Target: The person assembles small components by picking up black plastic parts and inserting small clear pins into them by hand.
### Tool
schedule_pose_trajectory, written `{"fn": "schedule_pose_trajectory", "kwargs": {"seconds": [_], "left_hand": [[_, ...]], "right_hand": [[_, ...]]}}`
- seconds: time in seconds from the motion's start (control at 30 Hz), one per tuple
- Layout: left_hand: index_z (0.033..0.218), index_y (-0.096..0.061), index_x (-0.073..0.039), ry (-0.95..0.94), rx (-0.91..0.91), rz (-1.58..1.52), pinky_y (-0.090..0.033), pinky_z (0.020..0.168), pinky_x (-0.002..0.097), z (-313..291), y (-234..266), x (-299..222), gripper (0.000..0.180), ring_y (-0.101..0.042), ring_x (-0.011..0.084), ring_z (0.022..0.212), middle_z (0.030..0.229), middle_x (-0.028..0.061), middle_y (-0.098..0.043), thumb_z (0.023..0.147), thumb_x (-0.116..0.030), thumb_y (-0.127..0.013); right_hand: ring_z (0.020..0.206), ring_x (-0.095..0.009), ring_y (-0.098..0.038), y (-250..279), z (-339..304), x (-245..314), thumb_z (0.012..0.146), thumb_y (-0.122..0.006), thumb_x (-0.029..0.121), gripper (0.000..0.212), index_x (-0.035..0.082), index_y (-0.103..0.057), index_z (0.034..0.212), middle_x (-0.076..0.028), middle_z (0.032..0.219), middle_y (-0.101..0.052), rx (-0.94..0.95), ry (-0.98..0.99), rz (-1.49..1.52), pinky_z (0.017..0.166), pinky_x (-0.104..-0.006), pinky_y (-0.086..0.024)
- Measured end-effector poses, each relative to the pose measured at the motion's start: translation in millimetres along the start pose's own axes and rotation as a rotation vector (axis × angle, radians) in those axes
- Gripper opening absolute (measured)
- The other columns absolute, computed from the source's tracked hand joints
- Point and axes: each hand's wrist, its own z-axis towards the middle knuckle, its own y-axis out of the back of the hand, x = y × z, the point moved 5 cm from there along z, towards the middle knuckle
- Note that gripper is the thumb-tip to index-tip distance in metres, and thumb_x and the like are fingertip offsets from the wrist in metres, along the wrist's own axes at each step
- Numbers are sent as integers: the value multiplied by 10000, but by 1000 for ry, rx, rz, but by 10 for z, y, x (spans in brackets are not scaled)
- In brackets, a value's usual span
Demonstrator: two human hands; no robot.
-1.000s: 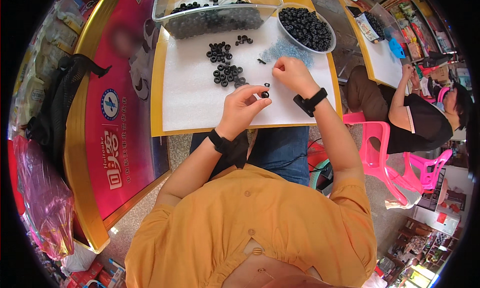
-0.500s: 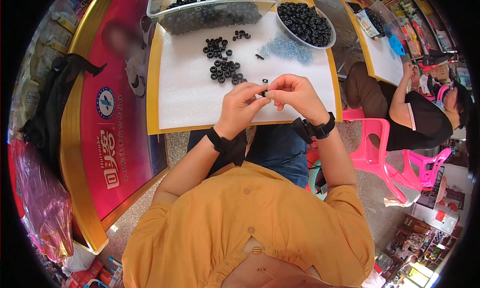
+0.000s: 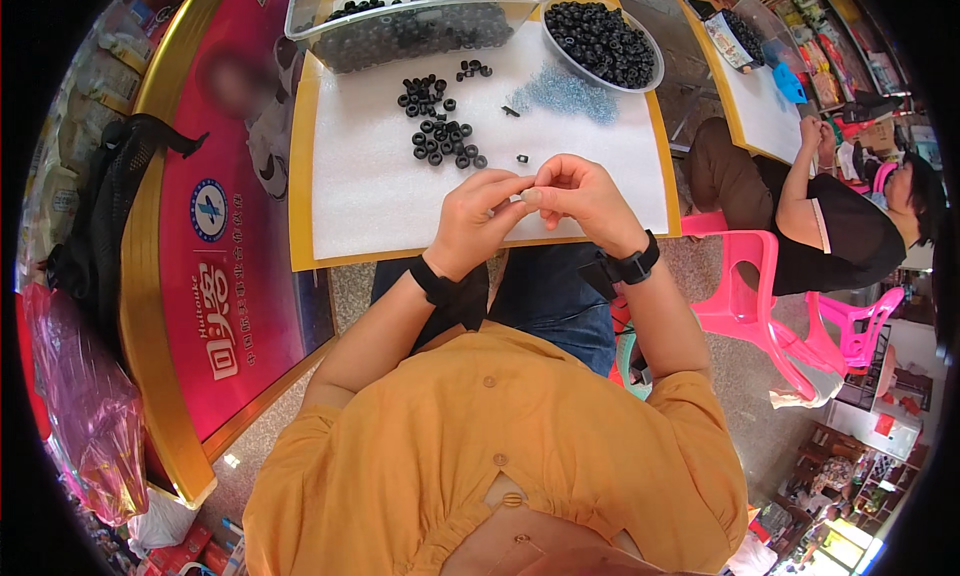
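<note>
My left hand (image 3: 478,219) and my right hand (image 3: 582,204) meet above the near edge of the white-topped table (image 3: 370,211). Thumbs and forefingers of both are pinched together, fingertips touching; whatever they hold is hidden. Just beyond them lies a small black piece (image 3: 522,159), and farther off a second dark piece (image 3: 510,111). To the left, several loose black rings (image 3: 440,141) are scattered in clusters. Tiny clear-blue beads (image 3: 572,94) are spread in a patch at the right.
A clear plastic box (image 3: 415,36) of black rings stands at the far left, with a round bowl (image 3: 655,76) of them beside it. Pink chairs (image 3: 735,276) are at right, where another person (image 3: 850,231) sits at a second table (image 3: 770,126). A red panel (image 3: 245,276) borders the left.
The small black piece that showed between my fingertips is now covered by them. Both hands stay pinched together in nearly the same place. The whole view has shifted slightly.
</note>
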Motion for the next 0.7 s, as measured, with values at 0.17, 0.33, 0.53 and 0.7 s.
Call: {"fn": "schedule_pose_trajectory", "kwargs": {"seconds": [0.17,0.33,0.53,0.7], "left_hand": [[1122,-725,-58,0,-25,-20,-520,627,251,3,5,11,302,-625,139,735,1012,91,-685,824,-53,-771],[1118,-727,-66,1,-52,-52,-524,614,258,22,24,-17,304,-629,141,691,1002,92,-688,821,-89,-784],[1130,-723,-54,33,-33,-71,-476,630,218,19,26,1,300,-583,93,745,986,61,-647,834,-40,-767],[1122,-715,-41,31,-133,-132,-493,614,240,26,75,0,273,-593,100,689,975,74,-656,855,-81,-756]], "right_hand": [[690,-83,-605,-13,-4,-13,919,-708,138,145,44,-615,978,-15,832,-634,-22,74,6,607,-227,-522],[759,-89,-616,-3,-32,-36,924,-708,165,183,43,-613,1022,-14,892,-625,-61,-10,206,627,-233,-533],[755,-92,-614,-11,13,-109,927,-701,162,186,51,-610,1045,-12,891,-618,-39,-8,211,625,-234,-526],[725,-84,-610,11,45,-59,964,-650,151,134,54,-601,1042,-8,862,-626,-62,10,182,609,-229,-514]]}}
